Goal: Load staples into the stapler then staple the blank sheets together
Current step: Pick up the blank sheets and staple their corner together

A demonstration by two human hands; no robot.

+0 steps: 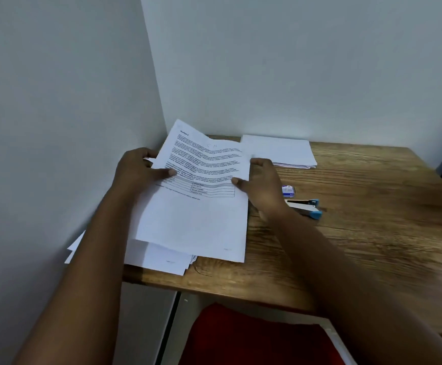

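hands: two, left hand (133, 169) and right hand (260, 185)
stapler (305, 206): one
staple box (288, 191): one
blank sheet stack (278, 151): one
printed sheets (196, 206): several, exact number cannot be told
desk (359, 219): one

From my seat, the print on the printed sheet (198, 185) between my two grips blurs past reading. My right hand (260, 185) covers the stapler's (307, 208) near end, and the small staple box (288, 191) beyond it shows no legible label.
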